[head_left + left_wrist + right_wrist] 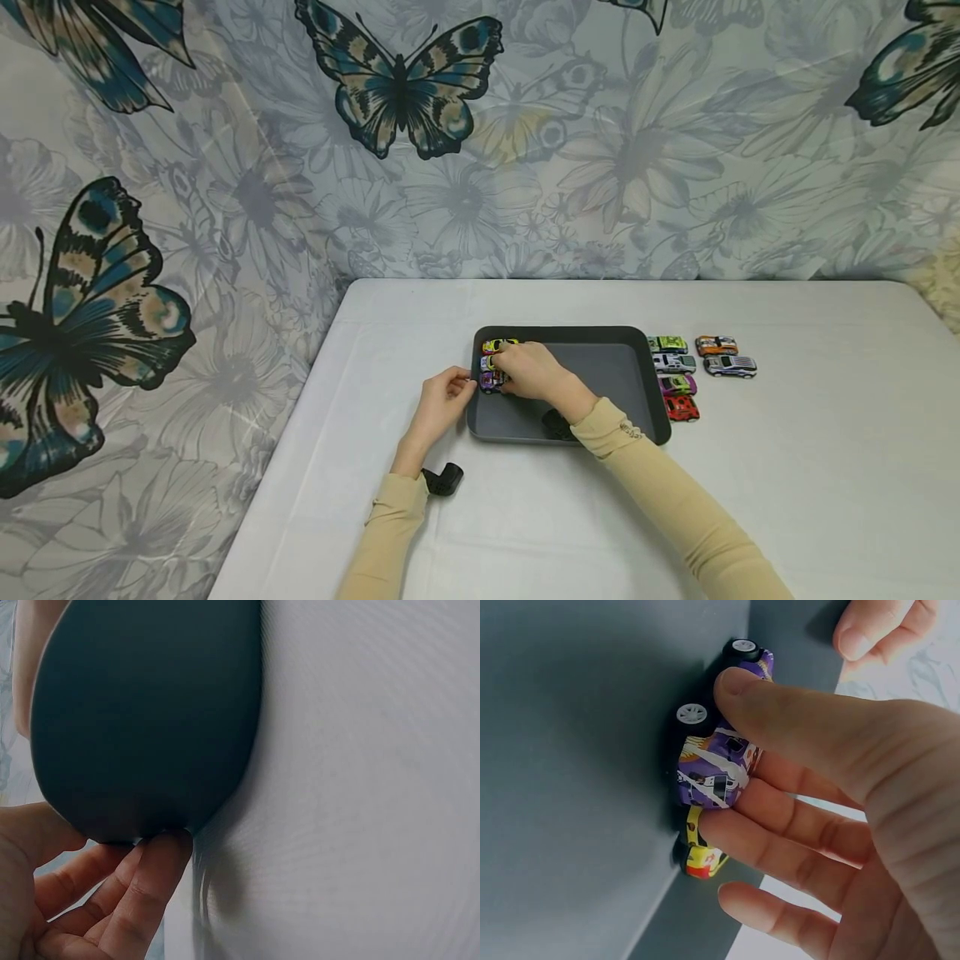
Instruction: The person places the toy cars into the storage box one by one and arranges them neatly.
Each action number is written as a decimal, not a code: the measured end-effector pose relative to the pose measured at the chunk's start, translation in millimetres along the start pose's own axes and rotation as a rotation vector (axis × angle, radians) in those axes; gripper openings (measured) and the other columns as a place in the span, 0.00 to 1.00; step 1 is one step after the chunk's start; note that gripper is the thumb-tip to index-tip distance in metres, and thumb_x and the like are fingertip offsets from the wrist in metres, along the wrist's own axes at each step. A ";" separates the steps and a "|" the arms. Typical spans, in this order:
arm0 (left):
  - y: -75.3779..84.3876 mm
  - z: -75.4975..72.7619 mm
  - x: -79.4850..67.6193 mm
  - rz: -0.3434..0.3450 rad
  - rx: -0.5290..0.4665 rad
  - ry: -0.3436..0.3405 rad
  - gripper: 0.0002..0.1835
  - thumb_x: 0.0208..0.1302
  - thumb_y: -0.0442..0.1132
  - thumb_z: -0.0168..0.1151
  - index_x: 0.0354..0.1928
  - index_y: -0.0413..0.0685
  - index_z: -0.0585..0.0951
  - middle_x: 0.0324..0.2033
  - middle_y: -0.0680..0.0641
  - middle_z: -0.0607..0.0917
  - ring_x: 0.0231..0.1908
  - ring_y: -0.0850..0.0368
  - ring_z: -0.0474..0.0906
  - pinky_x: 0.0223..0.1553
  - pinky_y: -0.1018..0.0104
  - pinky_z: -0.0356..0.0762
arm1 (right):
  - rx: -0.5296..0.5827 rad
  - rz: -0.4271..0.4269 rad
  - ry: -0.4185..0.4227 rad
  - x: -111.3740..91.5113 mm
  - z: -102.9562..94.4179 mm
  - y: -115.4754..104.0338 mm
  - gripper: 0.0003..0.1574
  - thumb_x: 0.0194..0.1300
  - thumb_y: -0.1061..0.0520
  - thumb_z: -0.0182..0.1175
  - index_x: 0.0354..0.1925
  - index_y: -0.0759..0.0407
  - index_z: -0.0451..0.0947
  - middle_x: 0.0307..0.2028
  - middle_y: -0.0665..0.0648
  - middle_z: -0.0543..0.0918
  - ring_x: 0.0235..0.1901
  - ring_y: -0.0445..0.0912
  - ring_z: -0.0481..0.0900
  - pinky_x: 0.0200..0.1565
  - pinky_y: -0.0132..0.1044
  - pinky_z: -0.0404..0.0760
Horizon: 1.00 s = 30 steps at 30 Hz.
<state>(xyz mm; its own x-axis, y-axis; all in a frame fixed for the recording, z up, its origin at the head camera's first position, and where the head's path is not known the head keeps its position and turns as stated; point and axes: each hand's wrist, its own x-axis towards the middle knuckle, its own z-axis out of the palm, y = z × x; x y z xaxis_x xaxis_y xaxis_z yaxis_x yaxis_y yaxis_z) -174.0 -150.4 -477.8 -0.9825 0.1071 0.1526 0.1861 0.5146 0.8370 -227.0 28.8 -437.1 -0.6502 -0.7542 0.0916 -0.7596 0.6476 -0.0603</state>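
purple, light and stiff we judged, the toy car (715, 769) sat upper-middle in the right-wrist view, pinched mid-body by the right hand (534, 372), a sound hold; the left hand (442, 398) seemingly pinched the tray (600, 367).

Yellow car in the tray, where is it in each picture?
Head: yellow car near the middle, in the far left corner of the dark tray.
Left wrist: not in it.
Right wrist: low, left of centre, below the purple car.
Shared by all three: the dark tray.

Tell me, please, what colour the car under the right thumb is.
The car is mainly purple, with white streaks; the right wrist view shows it best.
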 end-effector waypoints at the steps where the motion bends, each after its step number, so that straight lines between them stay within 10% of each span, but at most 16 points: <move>1: -0.1 0.1 -0.1 0.000 0.001 0.000 0.08 0.62 0.33 0.59 0.40 0.33 0.80 0.29 0.44 0.81 0.28 0.58 0.76 0.31 0.70 0.76 | 0.001 -0.001 0.004 0.1 0.5 0.1 0.17 0.46 0.52 0.74 0.32 0.56 0.79 0.30 0.53 0.78 0.26 0.44 0.77 0.27 0.38 0.75; 30: -0.8 1.8 0.6 -0.019 -0.004 0.014 0.08 0.62 0.32 0.59 0.39 0.34 0.80 0.29 0.44 0.81 0.28 0.58 0.76 0.32 0.69 0.76 | -0.051 -0.005 0.040 -6.8 -12.9 3.3 0.20 0.48 0.46 0.72 0.34 0.56 0.78 0.29 0.51 0.77 0.28 0.44 0.76 0.32 0.41 0.76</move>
<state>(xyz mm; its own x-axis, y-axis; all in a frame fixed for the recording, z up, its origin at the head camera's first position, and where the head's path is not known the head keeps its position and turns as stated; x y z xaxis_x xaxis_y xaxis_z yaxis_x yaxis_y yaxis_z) -174.7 -149.3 -479.3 -0.9859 0.0853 0.1439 0.1673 0.5129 0.8420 -225.0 37.4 -425.0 -0.6443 -0.7533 0.1319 -0.7607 0.6490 -0.0094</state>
